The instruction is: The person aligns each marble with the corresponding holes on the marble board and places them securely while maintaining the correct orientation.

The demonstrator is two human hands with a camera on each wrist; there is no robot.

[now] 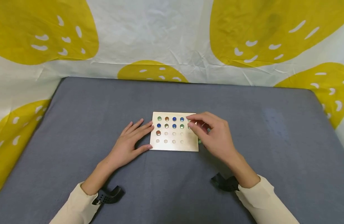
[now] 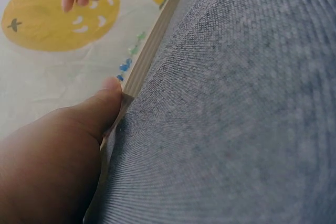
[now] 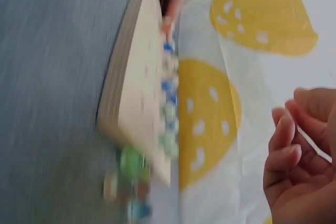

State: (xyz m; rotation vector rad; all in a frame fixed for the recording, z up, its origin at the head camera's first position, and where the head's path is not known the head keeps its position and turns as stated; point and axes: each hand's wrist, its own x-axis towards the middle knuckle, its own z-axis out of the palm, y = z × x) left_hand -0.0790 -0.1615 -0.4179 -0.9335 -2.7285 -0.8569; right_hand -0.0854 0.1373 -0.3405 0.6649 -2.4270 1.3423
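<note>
A pale wooden board [image 1: 174, 147] lies on the cloth, with round hollows in rows. Green, amber and blue glass marbles fill the visible hollows of the two far rows. One reddish-brown marble [image 1: 158, 133] sits at the left of the third row; the other visible hollows there and in the near row are bare. My left hand [image 1: 124, 151] lies spread flat, its fingertips and thumb against the board's left edge. Over the board's right side hovers my right hand [image 1: 213, 133], fingers bent, thumb and index tips apart, no marble showing between them. It hides the board's far right corner.
Loose marbles lie beside the board's right end, including a green marble [image 3: 131, 162] and a blue marble [image 3: 139, 211]. A grey cloth [image 1: 104, 102] covers the table. Behind it hangs a white curtain [image 1: 149, 34] with yellow fruit shapes.
</note>
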